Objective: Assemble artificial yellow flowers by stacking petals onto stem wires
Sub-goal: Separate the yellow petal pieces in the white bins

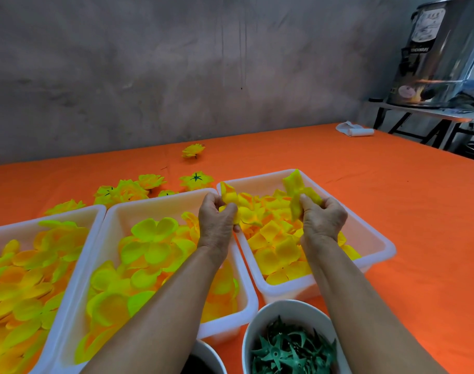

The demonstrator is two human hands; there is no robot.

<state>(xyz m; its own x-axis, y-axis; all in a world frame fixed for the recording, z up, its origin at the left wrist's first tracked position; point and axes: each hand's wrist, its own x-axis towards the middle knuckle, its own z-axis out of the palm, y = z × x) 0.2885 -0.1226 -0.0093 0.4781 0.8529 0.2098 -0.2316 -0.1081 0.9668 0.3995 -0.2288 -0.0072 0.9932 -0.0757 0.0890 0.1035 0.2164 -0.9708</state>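
Head view — each hand's grip pinches yellow petals.

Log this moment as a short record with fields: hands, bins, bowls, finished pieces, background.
left hand: pinches a yellow petal piece over the right bin
right hand: grips a folded petal piece above the same bin
right bin: small yellow-orange petals
middle bin: larger yellow-green petal layers
left bin: yellow and orange petal layers
white bowl: green star-shaped calyx parts
second bowl: dark contents, unclear
finished flowers: lying on the orange tablecloth behind the bins
background: steel urn on a side table
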